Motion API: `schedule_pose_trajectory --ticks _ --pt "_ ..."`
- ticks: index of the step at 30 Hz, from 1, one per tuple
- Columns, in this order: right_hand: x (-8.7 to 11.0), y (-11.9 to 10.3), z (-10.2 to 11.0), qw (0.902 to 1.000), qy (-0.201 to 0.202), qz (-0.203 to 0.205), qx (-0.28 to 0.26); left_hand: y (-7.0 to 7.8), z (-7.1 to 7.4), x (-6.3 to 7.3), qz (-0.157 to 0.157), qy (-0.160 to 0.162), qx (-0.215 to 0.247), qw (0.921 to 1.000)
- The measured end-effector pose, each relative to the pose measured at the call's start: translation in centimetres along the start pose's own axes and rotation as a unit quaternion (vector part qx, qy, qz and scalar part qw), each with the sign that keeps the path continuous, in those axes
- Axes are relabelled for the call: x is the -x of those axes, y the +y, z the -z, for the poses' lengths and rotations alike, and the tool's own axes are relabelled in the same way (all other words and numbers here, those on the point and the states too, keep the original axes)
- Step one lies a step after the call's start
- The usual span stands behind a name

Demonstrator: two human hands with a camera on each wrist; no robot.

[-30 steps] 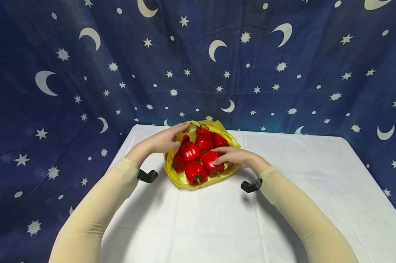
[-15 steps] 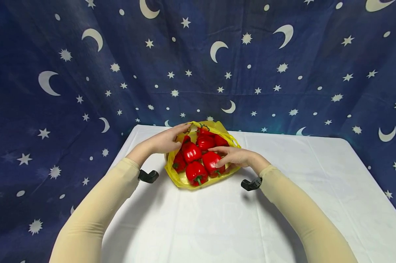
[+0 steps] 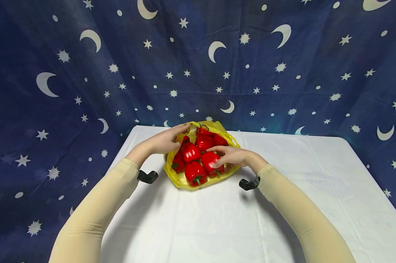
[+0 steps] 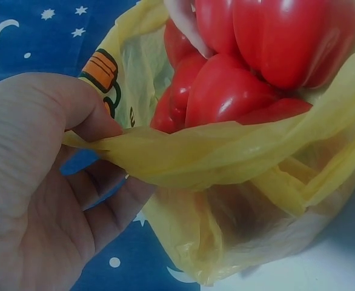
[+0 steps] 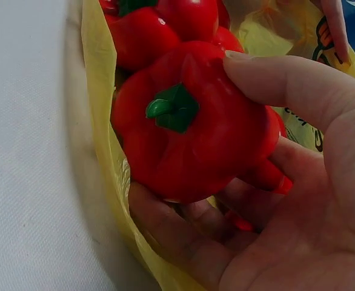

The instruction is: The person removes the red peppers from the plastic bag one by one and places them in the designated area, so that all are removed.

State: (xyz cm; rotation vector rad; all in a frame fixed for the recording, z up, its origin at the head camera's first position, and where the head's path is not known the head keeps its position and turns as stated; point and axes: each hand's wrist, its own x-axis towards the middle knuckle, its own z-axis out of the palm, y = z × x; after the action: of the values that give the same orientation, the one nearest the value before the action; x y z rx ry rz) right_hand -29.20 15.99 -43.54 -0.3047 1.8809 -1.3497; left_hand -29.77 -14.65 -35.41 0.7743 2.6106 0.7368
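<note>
red pepper [image 5: 220, 133] gripped, right fingers [image 5: 177, 236] wide; left fingers [image 4: 126, 206] pinch yellow bag [image 4: 183, 157].

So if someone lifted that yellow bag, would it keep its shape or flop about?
Probably flop: the yellow bag looks thin, and its side wrinkles beneath the rim that the left hand grips. Lifted by that rim alone, it would likely tip, since the red peppers fill much of it. Some might roll out, being rounded and near its wide mouth.
</note>
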Motion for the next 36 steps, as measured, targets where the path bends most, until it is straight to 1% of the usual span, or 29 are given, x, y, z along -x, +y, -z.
schedule_pose_trajectory --ticks 6,9,13,16,23,26,32,34,36 --pt "0.2 -0.1 0.1 0.9998 0.0 0.019 0.004 0.1 0.0 0.1 0.0 0.002 -0.001 1.0" --pt "0.4 -0.1 0.2 0.9998 0.001 0.02 0.003 0.2 0.1 0.1 0.0 0.002 -0.004 1.0" --pt "0.8 0.0 0.4 0.9998 0.0 0.019 -0.007 0.1 0.1 0.1 -0.002 0.0 -0.006 1.0" --pt "1.3 0.0 0.6 0.9994 -0.006 0.027 -0.022 0.0 0.1 0.2 -0.006 0.002 -0.006 1.0" --pt "3.7 -0.3 1.9 0.9959 -0.041 0.053 -0.061 -0.5 0.2 0.6 -0.012 0.011 -0.001 0.9999" --pt "5.0 -0.5 2.7 0.9942 -0.047 0.066 -0.071 -0.8 0.2 1.0 -0.019 0.012 0.001 0.9998" --pt "7.3 -0.5 4.4 0.9907 -0.039 0.093 -0.091 -1.2 0.2 1.8 -0.022 0.015 0.001 0.9996" --pt "8.0 -0.4 5.0 0.9898 -0.031 0.097 -0.099 -1.4 0.2 1.9 -0.02 0.018 0.001 0.9996" --pt "8.7 -0.2 5.8 0.9896 -0.014 0.098 -0.105 -1.5 0.1 1.9 -0.018 0.02 0.002 0.9996"
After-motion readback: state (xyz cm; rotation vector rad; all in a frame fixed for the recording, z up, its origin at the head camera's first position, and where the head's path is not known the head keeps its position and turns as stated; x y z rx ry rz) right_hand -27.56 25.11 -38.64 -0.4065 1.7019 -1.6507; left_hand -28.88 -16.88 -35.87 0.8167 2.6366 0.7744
